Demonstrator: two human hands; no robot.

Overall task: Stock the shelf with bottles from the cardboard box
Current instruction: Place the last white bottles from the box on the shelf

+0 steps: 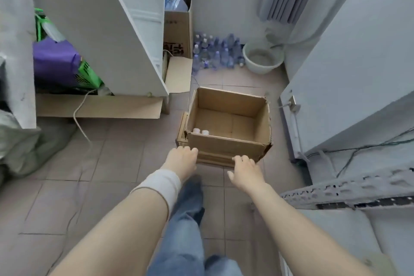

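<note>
Left hand (182, 159) and right hand (245, 170), open and empty, hovered by the cardboard box (228, 147), presumably to reach its two bottles (200, 131).

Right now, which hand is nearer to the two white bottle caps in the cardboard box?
Left. The left hand is just outside the near-left corner of the box, right by the bottle caps; the right hand is farther right along the near wall.
</note>
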